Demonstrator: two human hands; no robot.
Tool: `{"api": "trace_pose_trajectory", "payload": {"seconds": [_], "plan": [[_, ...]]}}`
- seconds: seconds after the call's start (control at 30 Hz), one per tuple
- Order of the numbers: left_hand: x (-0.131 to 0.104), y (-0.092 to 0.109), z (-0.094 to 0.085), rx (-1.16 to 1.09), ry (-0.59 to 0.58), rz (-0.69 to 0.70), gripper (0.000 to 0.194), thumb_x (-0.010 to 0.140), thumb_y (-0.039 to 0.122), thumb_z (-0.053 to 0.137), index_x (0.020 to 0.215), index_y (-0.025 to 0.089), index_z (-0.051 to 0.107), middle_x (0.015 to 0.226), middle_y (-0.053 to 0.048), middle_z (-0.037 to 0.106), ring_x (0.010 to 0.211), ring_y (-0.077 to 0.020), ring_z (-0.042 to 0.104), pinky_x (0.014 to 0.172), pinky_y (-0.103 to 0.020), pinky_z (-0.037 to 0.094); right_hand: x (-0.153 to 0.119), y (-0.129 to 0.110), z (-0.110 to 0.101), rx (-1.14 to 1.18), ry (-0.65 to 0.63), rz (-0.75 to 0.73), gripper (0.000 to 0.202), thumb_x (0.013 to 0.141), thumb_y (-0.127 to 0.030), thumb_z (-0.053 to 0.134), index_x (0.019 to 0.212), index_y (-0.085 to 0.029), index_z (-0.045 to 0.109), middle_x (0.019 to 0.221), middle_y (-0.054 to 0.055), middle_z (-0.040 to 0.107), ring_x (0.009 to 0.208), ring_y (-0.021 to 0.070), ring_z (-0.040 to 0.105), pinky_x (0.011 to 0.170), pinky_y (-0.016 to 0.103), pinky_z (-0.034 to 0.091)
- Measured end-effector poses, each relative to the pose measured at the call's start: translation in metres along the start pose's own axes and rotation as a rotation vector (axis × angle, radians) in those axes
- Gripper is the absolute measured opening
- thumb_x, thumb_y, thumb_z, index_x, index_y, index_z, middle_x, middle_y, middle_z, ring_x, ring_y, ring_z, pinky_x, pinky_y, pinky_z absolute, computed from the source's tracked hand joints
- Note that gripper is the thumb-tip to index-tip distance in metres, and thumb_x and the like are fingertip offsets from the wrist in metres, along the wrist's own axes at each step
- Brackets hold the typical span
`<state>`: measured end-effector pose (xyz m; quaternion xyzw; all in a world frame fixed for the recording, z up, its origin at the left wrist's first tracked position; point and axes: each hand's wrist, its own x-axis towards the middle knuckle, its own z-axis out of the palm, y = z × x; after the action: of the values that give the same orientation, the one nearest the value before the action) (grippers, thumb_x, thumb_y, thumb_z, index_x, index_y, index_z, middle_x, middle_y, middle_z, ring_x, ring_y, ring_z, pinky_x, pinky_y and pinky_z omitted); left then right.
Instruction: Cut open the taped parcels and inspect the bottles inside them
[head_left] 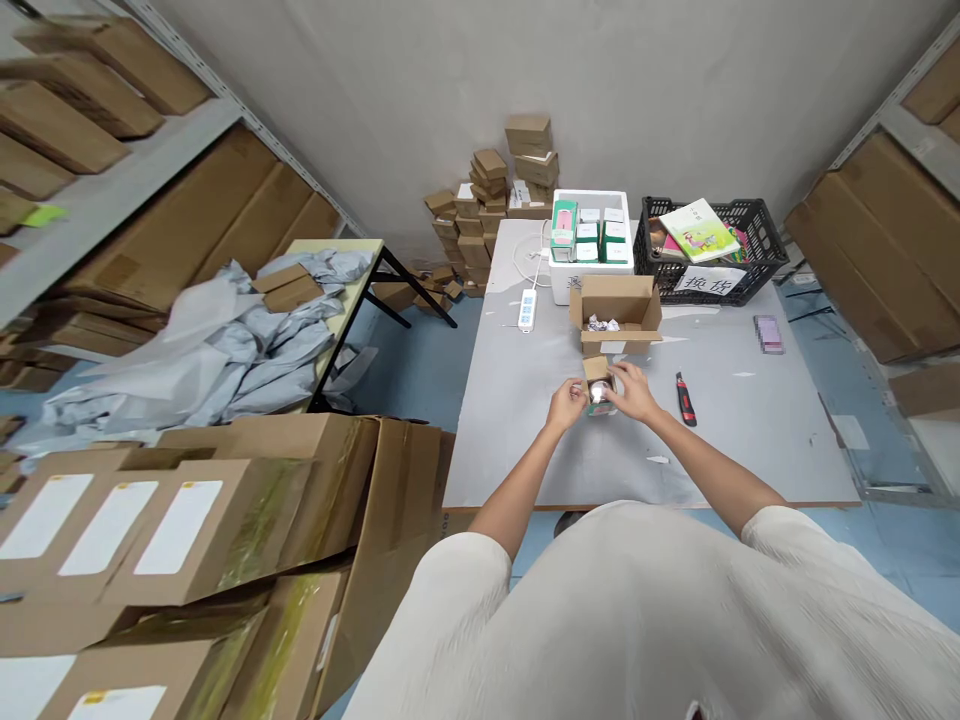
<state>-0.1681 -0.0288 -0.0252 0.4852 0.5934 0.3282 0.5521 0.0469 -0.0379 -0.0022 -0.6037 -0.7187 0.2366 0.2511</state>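
Note:
A small green-and-white box [601, 408] with its brown top flap standing up is on the table, and something white and rounded shows in its opening. My left hand [568, 404] pinches the left edge of this box. On the other side, my right hand [634, 391] has its fingers closed on the right edge, near the white thing. Just behind stands an open cardboard box [622, 343] with crumpled paper [602, 323] inside. A red and black utility knife [685, 399] lies to the right of my right hand.
At the table's [510, 430] back are a white foam box [561, 284] of green-and-white cartons and a black crate [776, 248] holding books. A power strip [528, 310] lies left, a purple pack [769, 334] right. Stacked cardboard boxes [285, 520] crowd the left side.

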Motion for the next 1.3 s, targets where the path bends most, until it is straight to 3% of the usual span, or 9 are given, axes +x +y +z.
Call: {"api": "trace_pose_trajectory", "payload": {"seconds": [0.1, 0.23, 0.37, 0.63, 0.83, 0.97, 1.1, 1.2, 1.3], "plan": [[-0.002, 0.001, 0.0, -0.115, 0.003, -0.024, 0.029, 0.093, 0.033, 0.071, 0.118, 0.019, 0.069, 0.085, -0.001, 0.071, 0.071, -0.0146, 0.072, 0.071, -0.028, 0.061, -0.001, 0.016, 0.002, 0.279, 0.124, 0.188, 0.051, 0.098, -0.05, 0.052, 0.137, -0.02, 0.067, 0.129, 0.015, 0.07, 0.106, 0.0271, 0.067, 0.101, 0.049, 0.056], [0.003, 0.001, 0.002, -0.088, 0.055, -0.05, 0.032, 0.092, 0.032, 0.072, 0.12, 0.019, 0.068, 0.098, -0.004, 0.073, 0.074, -0.0131, 0.072, 0.067, -0.025, 0.058, 0.003, 0.024, 0.007, 0.479, 0.078, 0.344, 0.05, 0.089, -0.056, 0.063, 0.122, -0.02, 0.071, 0.107, 0.01, 0.076, 0.086, 0.0223, 0.07, 0.089, 0.046, 0.062], [0.01, 0.0, 0.005, -0.031, 0.075, -0.065, 0.041, 0.088, 0.031, 0.076, 0.126, 0.019, 0.068, 0.108, -0.007, 0.073, 0.076, -0.0134, 0.071, 0.069, -0.026, 0.057, 0.008, 0.02, 0.015, 0.578, 0.031, 0.433, 0.05, 0.081, -0.051, 0.073, 0.119, -0.018, 0.072, 0.108, 0.01, 0.078, 0.086, 0.021, 0.072, 0.084, 0.043, 0.064], [0.014, -0.002, 0.013, -0.014, 0.085, -0.026, 0.062, 0.071, 0.021, 0.09, 0.13, 0.02, 0.07, 0.116, -0.005, 0.072, 0.067, -0.0078, 0.061, 0.081, -0.03, 0.058, 0.009, 0.018, 0.026, 0.682, -0.009, 0.47, 0.056, 0.067, -0.031, 0.078, 0.122, -0.019, 0.075, 0.112, 0.009, 0.079, 0.089, 0.0208, 0.072, 0.093, 0.042, 0.061], [0.016, 0.0, 0.012, -0.15, 0.098, 0.022, 0.041, 0.069, 0.017, 0.08, 0.11, 0.021, 0.074, 0.124, -0.006, 0.072, 0.068, -0.0085, 0.059, 0.076, -0.029, 0.056, 0.008, 0.019, 0.019, 0.781, -0.025, 0.506, 0.06, 0.062, -0.026, 0.077, 0.122, -0.02, 0.076, 0.089, 0.003, 0.076, 0.085, 0.0229, 0.07, 0.09, 0.04, 0.058], [0.018, 0.002, 0.009, -0.256, 0.063, -0.031, 0.024, 0.077, 0.023, 0.067, 0.1, 0.021, 0.073, 0.121, -0.006, 0.074, 0.079, -0.0152, 0.069, 0.073, -0.03, 0.056, 0.008, 0.019, 0.017, 0.809, -0.012, 0.496, 0.05, 0.063, -0.029, 0.077, 0.112, -0.022, 0.078, 0.093, 0.004, 0.077, 0.087, 0.0227, 0.069, 0.088, 0.039, 0.058], [0.013, -0.002, 0.005, -0.234, 0.027, 0.007, 0.022, 0.09, 0.034, 0.059, 0.097, 0.02, 0.075, 0.121, -0.008, 0.075, 0.096, -0.0191, 0.072, 0.081, -0.031, 0.058, 0.007, 0.018, 0.013, 0.827, -0.033, 0.483, 0.038, 0.068, -0.033, 0.072, 0.105, -0.024, 0.08, 0.111, 0.005, 0.08, 0.095, 0.022, 0.07, 0.09, 0.038, 0.057], [0.008, -0.007, 0.002, -0.142, -0.006, 0.099, 0.023, 0.088, 0.038, 0.071, 0.102, 0.021, 0.077, 0.129, -0.01, 0.073, 0.116, -0.0242, 0.071, 0.092, -0.033, 0.058, 0.006, 0.018, 0.01, 0.821, -0.061, 0.473, 0.035, 0.074, -0.037, 0.07, 0.104, -0.025, 0.082, 0.112, 0.006, 0.08, 0.101, 0.0227, 0.07, 0.091, 0.037, 0.057], [0.005, -0.012, 0.001, -0.033, -0.051, 0.191, 0.039, 0.076, 0.029, 0.086, 0.113, 0.022, 0.076, 0.142, -0.012, 0.066, 0.127, -0.028, 0.068, 0.1, -0.038, 0.057, 0.003, 0.02, 0.008, 0.771, -0.088, 0.425, 0.041, 0.075, -0.04, 0.077, 0.112, -0.024, 0.081, 0.109, 0.007, 0.08, 0.1, 0.0235, 0.071, 0.091, 0.039, 0.059]]}}
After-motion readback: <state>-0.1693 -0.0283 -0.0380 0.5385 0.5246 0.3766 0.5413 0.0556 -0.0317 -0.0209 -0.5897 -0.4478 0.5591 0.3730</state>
